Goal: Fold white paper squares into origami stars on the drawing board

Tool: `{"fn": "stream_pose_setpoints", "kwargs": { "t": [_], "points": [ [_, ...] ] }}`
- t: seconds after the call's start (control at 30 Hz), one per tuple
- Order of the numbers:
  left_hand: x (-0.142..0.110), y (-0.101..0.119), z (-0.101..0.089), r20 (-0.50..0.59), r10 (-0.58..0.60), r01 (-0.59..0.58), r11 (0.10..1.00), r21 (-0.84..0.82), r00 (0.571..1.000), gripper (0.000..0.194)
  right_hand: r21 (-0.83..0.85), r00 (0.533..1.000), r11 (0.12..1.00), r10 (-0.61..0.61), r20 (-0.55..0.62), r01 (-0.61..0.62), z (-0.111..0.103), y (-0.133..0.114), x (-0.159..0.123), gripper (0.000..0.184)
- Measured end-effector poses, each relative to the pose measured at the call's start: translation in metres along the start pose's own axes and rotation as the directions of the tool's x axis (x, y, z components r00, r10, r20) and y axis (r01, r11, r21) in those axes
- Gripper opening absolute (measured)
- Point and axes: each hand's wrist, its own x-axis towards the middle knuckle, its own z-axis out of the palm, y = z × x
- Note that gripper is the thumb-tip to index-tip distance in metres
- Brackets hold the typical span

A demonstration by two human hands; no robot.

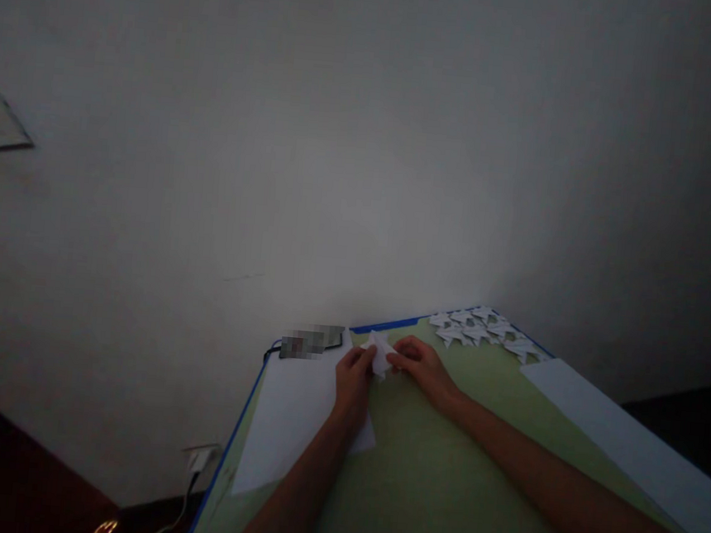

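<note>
A small piece of folded white paper (380,357) with pointed corners is held up between both hands, over the far part of the green table. My left hand (355,376) pinches its left side, thumb on the near face. On its right side, the fingertips of my right hand (421,367) close on a corner. Under my left hand and forearm lies a large white sheet of paper (292,419). Several folded white paper shapes (474,333) with pointed tips sit in rows at the table's far right corner.
The green table (435,489) has a blue edge and stands against a grey wall (365,151). A phone-like device (311,343) with a cable lies at the far left. Along the right edge is a long white paper strip (627,439). A plug (198,458) sits in a wall socket.
</note>
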Motion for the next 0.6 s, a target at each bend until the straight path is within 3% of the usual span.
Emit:
{"fn": "stream_pose_setpoints", "kwargs": {
  "t": [0.13,0.33,0.43,0.6],
  "points": [
    [0.000,-0.001,-0.004,-0.005,0.064,-0.063,0.990,0.127,0.998,0.035,-0.001,0.999,0.999,-0.046,0.013,0.046,0.003,0.003,-0.002,0.042],
    [-0.002,0.000,-0.005,-0.016,0.086,-0.082,0.982,0.173,0.996,0.035,-0.300,0.968,0.922,-0.214,0.135,0.246,0.005,0.001,-0.007,0.017],
    [-0.002,0.000,-0.005,-0.040,0.083,-0.077,0.987,0.138,0.996,0.034,-0.329,0.950,0.897,-0.240,0.198,0.295,0.002,-0.004,-0.011,0.014],
    [0.000,0.000,-0.004,-0.048,0.052,-0.047,0.994,0.098,0.997,0.036,-0.372,0.890,0.820,-0.328,0.317,0.435,-0.006,-0.010,-0.017,0.048]
  ]
}}
